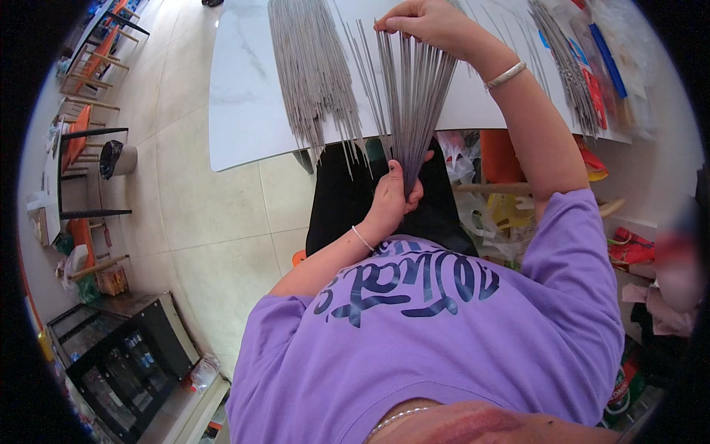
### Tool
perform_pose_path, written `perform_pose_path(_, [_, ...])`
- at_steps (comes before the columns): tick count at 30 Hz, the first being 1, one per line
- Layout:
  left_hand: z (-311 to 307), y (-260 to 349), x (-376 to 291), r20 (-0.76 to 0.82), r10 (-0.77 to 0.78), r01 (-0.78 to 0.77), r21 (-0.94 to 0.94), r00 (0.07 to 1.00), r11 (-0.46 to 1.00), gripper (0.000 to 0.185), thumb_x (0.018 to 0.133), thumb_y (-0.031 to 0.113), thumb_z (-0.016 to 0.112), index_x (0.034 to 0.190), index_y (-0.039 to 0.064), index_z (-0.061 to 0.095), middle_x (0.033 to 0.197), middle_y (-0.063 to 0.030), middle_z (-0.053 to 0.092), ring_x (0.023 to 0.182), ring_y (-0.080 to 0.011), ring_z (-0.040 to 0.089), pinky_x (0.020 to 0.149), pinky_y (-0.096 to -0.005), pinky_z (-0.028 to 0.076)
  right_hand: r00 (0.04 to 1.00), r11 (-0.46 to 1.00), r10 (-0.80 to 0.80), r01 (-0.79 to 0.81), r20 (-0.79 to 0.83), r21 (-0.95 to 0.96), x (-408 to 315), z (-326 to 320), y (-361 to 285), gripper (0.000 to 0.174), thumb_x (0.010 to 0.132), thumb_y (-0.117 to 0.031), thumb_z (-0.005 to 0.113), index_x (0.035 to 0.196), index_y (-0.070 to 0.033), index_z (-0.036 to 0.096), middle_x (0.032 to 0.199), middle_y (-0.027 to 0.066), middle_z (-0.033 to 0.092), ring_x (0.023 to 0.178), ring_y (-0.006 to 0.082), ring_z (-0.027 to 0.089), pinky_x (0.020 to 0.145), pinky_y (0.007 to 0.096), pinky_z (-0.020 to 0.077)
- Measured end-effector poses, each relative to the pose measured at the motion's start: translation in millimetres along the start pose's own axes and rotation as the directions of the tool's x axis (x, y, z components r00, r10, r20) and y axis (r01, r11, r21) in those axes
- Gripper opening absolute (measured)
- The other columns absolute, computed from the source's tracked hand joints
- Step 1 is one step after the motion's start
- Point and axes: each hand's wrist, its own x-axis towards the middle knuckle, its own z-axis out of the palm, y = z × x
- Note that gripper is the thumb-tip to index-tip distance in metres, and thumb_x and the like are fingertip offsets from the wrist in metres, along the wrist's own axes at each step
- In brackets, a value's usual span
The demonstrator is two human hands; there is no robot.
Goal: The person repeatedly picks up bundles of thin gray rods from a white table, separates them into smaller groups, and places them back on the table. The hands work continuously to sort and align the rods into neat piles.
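My left hand [396, 191] is closed around the lower end of a bundle of thin grey metal rods [410, 105], held upright in front of my lap and fanned out at the top. At the bundle's far end is my right hand [430, 22], thumb and forefinger pinched on the tip of a rod. On the white marbled table [238, 122], left of the bundle, lies a large pile of similar rods [313, 66], several jutting past the near edge. Another heap of rods [571, 72] lies at the table's right side, and a few loose ones lie between.
Clear plastic bags and a blue strip [608, 61] lie at the table's right end. Under the table are plastic bags [505, 211] and an orange chair [502, 155]. Off to the left, a waste bin [125, 161] stands near other tables and chairs; a dark glass-fronted cabinet [122, 366] stands lower left.
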Motion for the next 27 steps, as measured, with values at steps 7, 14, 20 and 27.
perform_pose_path(7, [-0.3,-3.4,0.9,0.001,0.011,-0.011,-0.019,1.0,1.0,0.081,0.097,0.068,0.022,0.144,0.005,0.042,0.058,0.0043,0.039,0.045,-0.006,0.03,0.043,-0.0219,0.026,0.994,0.983,0.101,-0.095,0.032,-0.157,2.3,6.4,-4.3,0.032,0.085,-0.027,0.066,0.097,0.003,0.073,0.082,0.0174,0.073,0.073,0.0227,0.067,0.073,0.0354,0.0524])
perform_pose_path(14, [1.8,-0.5,0.0,-0.019,-0.004,0.004,-0.008,1.0,1.0,0.08,0.098,0.066,0.02,0.142,0.004,0.044,0.057,0.0041,0.038,0.045,-0.0063,0.03,0.043,-0.022,0.026,0.998,0.989,0.044,-0.038,0.036,-0.142,3.6,1.7,-2.2,0.032,0.083,-0.027,0.068,0.095,0.002,0.073,0.078,0.0159,0.071,0.069,0.0199,0.065,0.07,0.0337,0.052])
perform_pose_path(20, [3.9,-0.6,-1.5,-0.048,-0.01,0.011,0.012,0.999,1.0,0.08,0.098,0.065,0.019,0.141,0.003,0.045,0.057,0.0038,0.038,0.044,-0.0067,0.031,0.043,-0.0221,0.027,0.995,0.995,0.058,-0.051,0.087,-0.083,2.8,-3.7,-3.8,0.027,0.08,-0.023,0.073,0.092,0.0,0.075,0.076,0.0096,0.071,0.068,0.0158,0.062,0.067,0.0315,0.0511])
perform_pose_path(27, [5.5,3.6,-3.2,-0.043,-0.025,0.024,-0.023,0.999,0.999,0.08,0.098,0.066,0.021,0.14,0.003,0.045,0.058,0.0033,0.039,0.045,-0.0067,0.03,0.044,-0.0219,0.027,0.991,0.999,0.034,-0.032,0.128,-0.016,0.3,-13.5,-8.6,0.022,0.078,-0.02,0.075,0.089,-0.001,0.075,0.075,0.0053,0.07,0.064,0.0115,0.059,0.062,0.0285,0.049])
